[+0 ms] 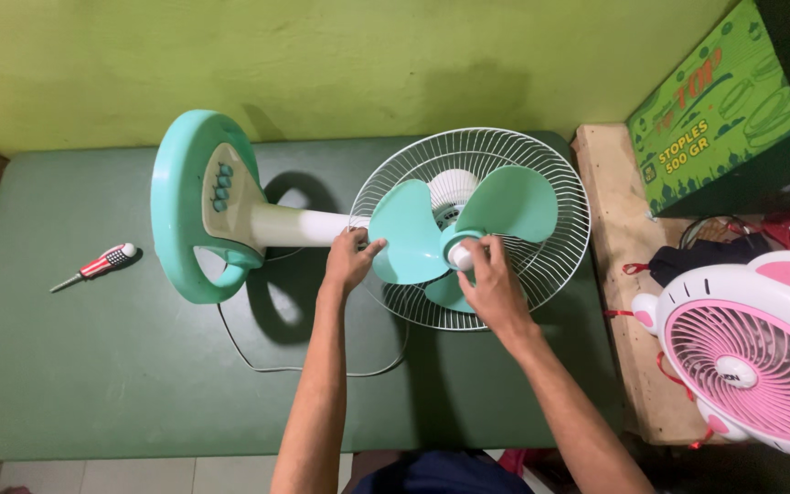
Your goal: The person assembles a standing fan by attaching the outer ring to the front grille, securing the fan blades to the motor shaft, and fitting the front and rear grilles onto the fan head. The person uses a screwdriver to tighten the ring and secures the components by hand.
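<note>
Nearest, at 6 o'clock: two bare arms, reaching up over the flat dark green desk (93,384).

In the middle, the right hand (497,291), grip pinched tight around the small white round plastic cap (462,257) on the hub. Just at 9 o'clock of it, the left hand (347,261), grip closed on the edge of the mint-green three-leaf plastic fan blade (411,230). Blade and cap both in the middle of the desk, on top of the round white wire guard (561,197), with the fan lying on its back.

Could slip off: a smooth little cap, and only fingertips on it. Could bend or crack the thin blade leaf, if squeezed or pushed too hard by the left hand. Could pinch fingers against the wire guard just under the blade.

At 7 o'clock of the guard, a thin pale cord (258,361) looping close by the left arm. Easy to snag with an elbow, and then to tug the whole fan.

Further toward 9 o'clock, the cream plastic neck (299,226) and the big mint-green round base (176,206), tipped up on its edge. Might rock or roll with one hard twist.

Far at 9 o'clock, a small screwdriver with a red and white handle (98,265), well apart from both hands.

At 3 o'clock, a pink and white cat-shaped fan (742,357), near enough for a bump from the right elbow.

Farthest, at 1 o'clock, a green cardboard box (710,110).
</note>
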